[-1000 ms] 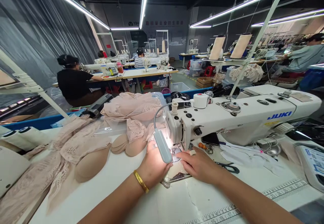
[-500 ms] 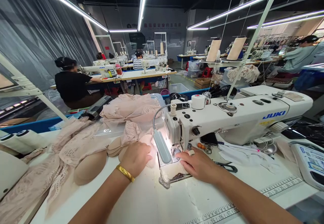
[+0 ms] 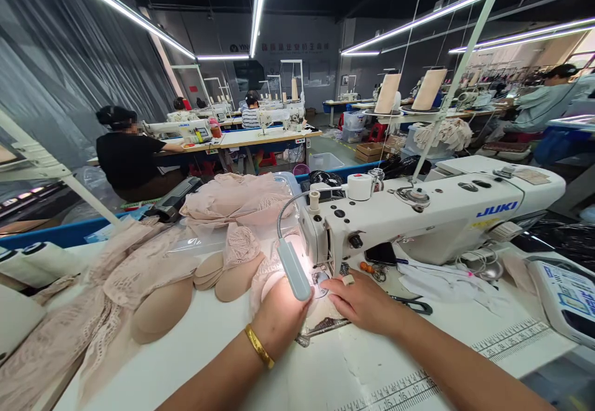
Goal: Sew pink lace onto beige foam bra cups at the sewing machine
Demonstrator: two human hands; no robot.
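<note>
My left hand (image 3: pixel 283 309), with a gold bangle at the wrist, is curled over a pale pink lace cup piece (image 3: pixel 264 278) just left of the sewing machine needle. The grey gooseneck lamp (image 3: pixel 295 271) hides most of its fingers. My right hand (image 3: pixel 365 302) rests by the presser foot, thumb and index finger apart, with a light band around one finger. Nothing shows in its grasp. The white sewing machine (image 3: pixel 437 212) stands over the lit needle plate (image 3: pixel 320 284).
Beige foam cups (image 3: pixel 162 309) and lace pieces (image 3: pixel 139 262) lie to the left. More lace (image 3: pixel 232 197) is heaped on a clear plastic box behind. Small black scissors (image 3: pixel 416 305), white cloth (image 3: pixel 432 284) and a control panel (image 3: pixel 564 293) are on the right. Other people sit at machines beyond.
My left hand has moved right, towards the needle, and the lace piece has shifted with it. A foam cup behind it is now uncovered. My right hand has barely moved.
</note>
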